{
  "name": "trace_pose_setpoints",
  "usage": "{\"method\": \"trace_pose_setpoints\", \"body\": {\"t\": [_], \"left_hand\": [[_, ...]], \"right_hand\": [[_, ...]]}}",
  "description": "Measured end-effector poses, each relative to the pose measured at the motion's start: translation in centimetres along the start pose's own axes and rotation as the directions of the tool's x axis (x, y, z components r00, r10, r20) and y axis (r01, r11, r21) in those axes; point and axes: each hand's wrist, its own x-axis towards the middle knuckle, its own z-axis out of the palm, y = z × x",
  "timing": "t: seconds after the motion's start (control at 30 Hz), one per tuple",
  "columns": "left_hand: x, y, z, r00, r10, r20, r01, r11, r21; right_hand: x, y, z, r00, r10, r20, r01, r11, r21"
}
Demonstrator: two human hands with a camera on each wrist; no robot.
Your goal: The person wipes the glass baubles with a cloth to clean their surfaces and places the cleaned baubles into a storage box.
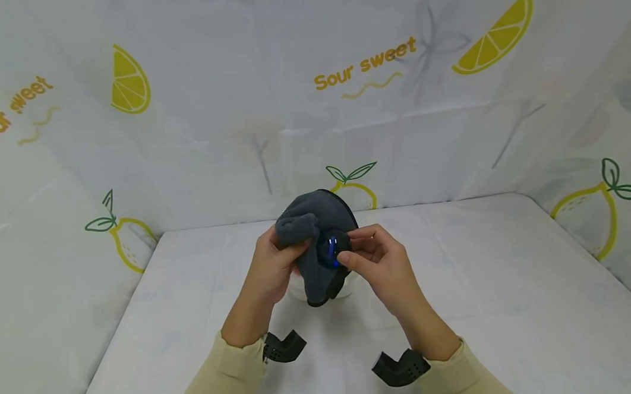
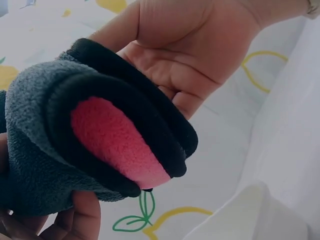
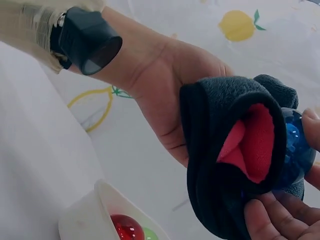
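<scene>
Left hand (image 1: 271,266) grips the grey fleece pouch (image 1: 313,232), bunched, pink lining showing. Right hand (image 1: 378,263) pinches a blue glass marble (image 1: 331,249) at the pouch's mouth, above the white cup (image 3: 95,217). Step judged: feeding the marble in; next needs the mouth held open. Lemon-print cloth (image 1: 504,278) covers table and walls.

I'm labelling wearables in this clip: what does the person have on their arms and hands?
Both hands are bare: left hand, right hand. Pale beige long sleeves end at the wrists. Each wrist carries a black angular camera mount with small perforations.
</scene>
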Motion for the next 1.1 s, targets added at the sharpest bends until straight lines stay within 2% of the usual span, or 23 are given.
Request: {"method": "trace_pose_setpoints", "body": {"t": [0.1, 0.2, 0.33, 0.43, 0.53, 0.63, 0.73, 0.9, 1.0, 1.1], "left_hand": [[0.04, 0.04, -0.01, 1.0, 0.0, 0.0, 0.0, 1.0, 0.014], [-0.04, 0.12, 0.08, 0.999, -0.035, 0.01, 0.035, 0.998, 0.055], [-0.18, 0.2, 0.4, 0.995, -0.087, 0.058, 0.079, 0.988, 0.13], [-0.22, 0.12, 0.66, 0.989, -0.097, 0.111, 0.079, 0.985, 0.153], [-0.24, -0.03, 0.86, 0.987, -0.088, 0.134, 0.068, 0.986, 0.149], [-0.25, -0.21, 0.93, 0.992, -0.079, 0.103, 0.064, 0.987, 0.146], [-0.26, -0.32, 0.91, 0.997, -0.074, 0.033, 0.068, 0.986, 0.151], [-0.22, -0.04, 0.76, 0.998, -0.041, -0.057, 0.049, 0.988, 0.149], [-0.17, 0.16, 0.7, 0.997, -0.018, -0.077, 0.028, 0.992, 0.123], [-0.07, 0.32, 0.6, 0.997, 0.0, -0.08, 0.008, 0.994, 0.105]], "right_hand": [[0.13, -0.01, -0.06, 0.999, 0.04, -0.01, -0.039, 0.999, 0.022], [0.29, 0.03, -0.11, 0.997, 0.064, -0.035, -0.062, 0.997, 0.046], [0.47, 0.17, -0.08, 0.995, 0.073, -0.069, -0.07, 0.996, 0.052], [0.44, 0.28, 0.04, 0.996, 0.05, -0.078, -0.048, 0.998, 0.03], [0.29, 0.31, 0.13, 0.997, 0.007, -0.083, -0.007, 1.0, -0.006], [0.1, 0.22, 0.2, 0.996, -0.035, -0.086, 0.03, 0.998, -0.056], [-0.08, 0.11, 0.21, 0.995, -0.067, -0.07, 0.059, 0.993, -0.1], [-0.25, -0.06, 0.11, 0.992, -0.128, 0.022, 0.13, 0.984, -0.125], [-0.28, -0.12, -0.03, 0.986, -0.157, 0.055, 0.163, 0.979, -0.122], [-0.26, -0.15, -0.11, 0.986, -0.158, 0.046, 0.163, 0.976, -0.142]]}}
